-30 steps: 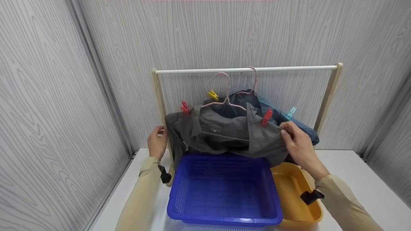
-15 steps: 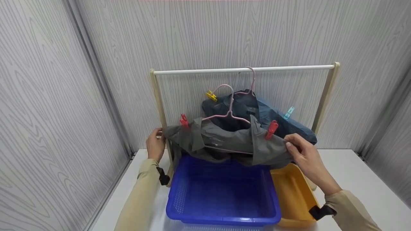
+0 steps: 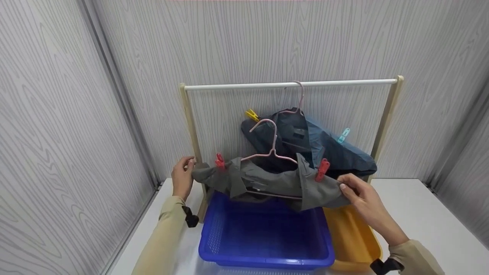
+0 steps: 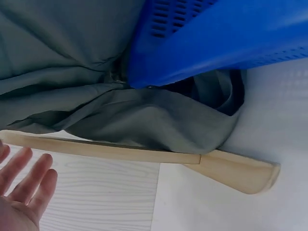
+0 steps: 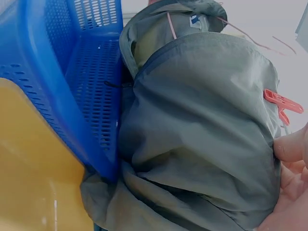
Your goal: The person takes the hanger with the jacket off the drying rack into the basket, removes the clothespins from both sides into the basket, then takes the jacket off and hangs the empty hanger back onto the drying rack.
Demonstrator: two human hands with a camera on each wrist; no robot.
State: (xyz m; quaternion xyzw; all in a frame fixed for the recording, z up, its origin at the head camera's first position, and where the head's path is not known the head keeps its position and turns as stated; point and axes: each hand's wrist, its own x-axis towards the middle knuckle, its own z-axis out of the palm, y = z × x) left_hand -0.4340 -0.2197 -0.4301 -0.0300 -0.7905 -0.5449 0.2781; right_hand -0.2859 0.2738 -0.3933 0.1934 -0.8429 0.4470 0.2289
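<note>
A grey jacket on a pink wire hanger is stretched between my two hands, low over the blue basket. The hanger's hook stands free, below the rail. A red clothespin grips the jacket's left shoulder, and another red clothespin the right one. My left hand pinches the jacket's left shoulder end beside the wooden post; in the left wrist view its lower fingers spread loosely. At the opposite shoulder, my right hand pinches the cloth between thumb and fingers.
Behind, a dark blue jacket hangs by a pink hanger from the white rail, with yellow and light blue clothespins on it. The blue basket stands in front, overlapping a yellow tub on the white table.
The grey jacket and its hanger have come down and forward, the hook dropping well below the rail. My right hand has moved down with it; my left hand has lowered slightly.
</note>
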